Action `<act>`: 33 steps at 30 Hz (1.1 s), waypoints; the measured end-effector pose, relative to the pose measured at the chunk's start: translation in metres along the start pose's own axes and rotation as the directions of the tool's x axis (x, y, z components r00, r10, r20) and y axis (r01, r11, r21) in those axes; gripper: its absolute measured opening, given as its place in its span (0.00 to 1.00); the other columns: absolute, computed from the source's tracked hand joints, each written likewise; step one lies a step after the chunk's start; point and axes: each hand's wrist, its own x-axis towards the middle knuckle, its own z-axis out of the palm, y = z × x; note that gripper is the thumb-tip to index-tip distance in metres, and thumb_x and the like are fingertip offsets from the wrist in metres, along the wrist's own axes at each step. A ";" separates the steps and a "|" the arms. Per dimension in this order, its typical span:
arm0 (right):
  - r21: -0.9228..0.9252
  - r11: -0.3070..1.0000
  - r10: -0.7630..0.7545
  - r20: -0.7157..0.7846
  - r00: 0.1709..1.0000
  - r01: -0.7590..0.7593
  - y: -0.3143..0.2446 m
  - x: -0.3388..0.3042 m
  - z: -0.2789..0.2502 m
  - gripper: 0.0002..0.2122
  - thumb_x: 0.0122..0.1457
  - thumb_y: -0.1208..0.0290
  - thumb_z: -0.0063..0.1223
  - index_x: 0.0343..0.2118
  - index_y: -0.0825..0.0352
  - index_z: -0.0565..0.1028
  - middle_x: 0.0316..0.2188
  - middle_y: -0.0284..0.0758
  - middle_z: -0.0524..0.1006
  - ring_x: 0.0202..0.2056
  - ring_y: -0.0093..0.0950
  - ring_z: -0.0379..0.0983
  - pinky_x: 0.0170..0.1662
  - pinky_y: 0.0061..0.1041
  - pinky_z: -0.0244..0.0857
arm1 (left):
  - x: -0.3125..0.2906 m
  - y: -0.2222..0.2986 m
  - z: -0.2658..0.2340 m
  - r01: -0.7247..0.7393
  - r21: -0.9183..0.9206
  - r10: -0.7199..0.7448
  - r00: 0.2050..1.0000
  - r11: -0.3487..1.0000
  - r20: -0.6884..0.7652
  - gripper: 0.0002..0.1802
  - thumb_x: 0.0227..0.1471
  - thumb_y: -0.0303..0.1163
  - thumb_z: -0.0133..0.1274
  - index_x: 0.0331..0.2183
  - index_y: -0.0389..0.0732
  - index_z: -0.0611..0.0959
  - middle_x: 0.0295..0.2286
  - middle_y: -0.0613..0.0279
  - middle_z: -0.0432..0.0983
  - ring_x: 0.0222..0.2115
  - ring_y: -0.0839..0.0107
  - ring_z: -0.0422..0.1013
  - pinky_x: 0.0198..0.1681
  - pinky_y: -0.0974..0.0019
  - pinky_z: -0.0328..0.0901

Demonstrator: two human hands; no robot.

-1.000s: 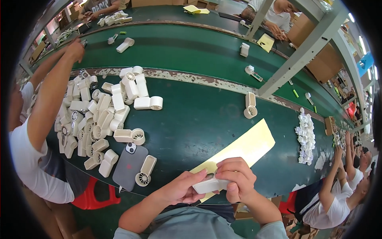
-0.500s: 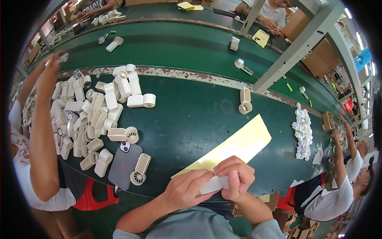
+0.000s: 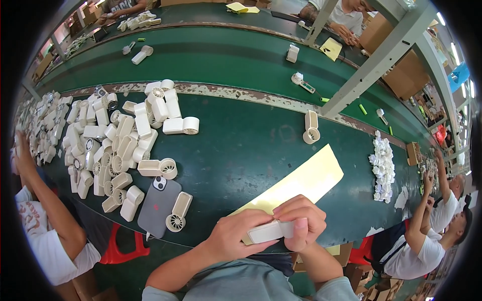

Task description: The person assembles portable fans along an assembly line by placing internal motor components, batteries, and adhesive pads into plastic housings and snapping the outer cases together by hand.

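The left hand (image 3: 231, 233) curls around the body of a white casing (image 3: 265, 233); the right hand (image 3: 307, 223) grips its rounded end, so both are closed on it. The casing is at the near edge of the green table (image 3: 236, 150). The hands cover the lower end of a yellow sheet (image 3: 301, 175). Similar housings (image 3: 125, 143) and a grey phone (image 3: 158, 208) lie left. A metal post (image 3: 374, 62) obstructs part of the belt (image 3: 211, 57).

The worker here has on a muted grey-green T-shirt (image 3: 246, 282), creased across the front, with short sleeves (image 3: 342, 291) of the same colour. The forearms (image 3: 183, 267), left hand (image 3: 232, 232) and right hand (image 3: 310, 220) are bare, ungloved.
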 end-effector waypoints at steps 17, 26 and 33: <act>0.047 0.992 0.100 0.260 0.960 -0.116 0.030 -0.001 -0.001 0.19 0.71 0.60 0.38 0.44 0.74 0.74 0.42 0.52 0.79 0.41 0.40 0.79 0.44 0.33 0.73 | -0.019 -0.001 -0.010 0.591 -0.601 -0.547 0.787 0.537 0.285 0.32 0.62 0.26 0.55 0.62 0.30 0.62 0.47 0.55 0.72 0.41 0.73 0.74 0.43 0.67 0.74; 0.021 0.988 0.147 0.195 0.970 -0.154 0.032 -0.007 -0.001 0.21 0.71 0.59 0.37 0.42 0.75 0.77 0.38 0.50 0.80 0.38 0.38 0.80 0.42 0.31 0.73 | -0.020 0.001 -0.005 0.602 -0.626 -0.551 0.775 0.496 0.308 0.32 0.62 0.25 0.55 0.62 0.30 0.61 0.48 0.54 0.71 0.40 0.72 0.75 0.40 0.67 0.75; -0.002 0.983 0.177 0.296 0.939 -0.184 0.033 0.009 -0.007 0.16 0.68 0.66 0.43 0.45 0.74 0.78 0.41 0.47 0.80 0.39 0.35 0.79 0.43 0.30 0.73 | -0.011 -0.004 -0.009 0.598 -0.675 -0.538 0.771 0.431 0.340 0.37 0.60 0.26 0.58 0.63 0.31 0.59 0.53 0.50 0.68 0.43 0.67 0.76 0.43 0.65 0.75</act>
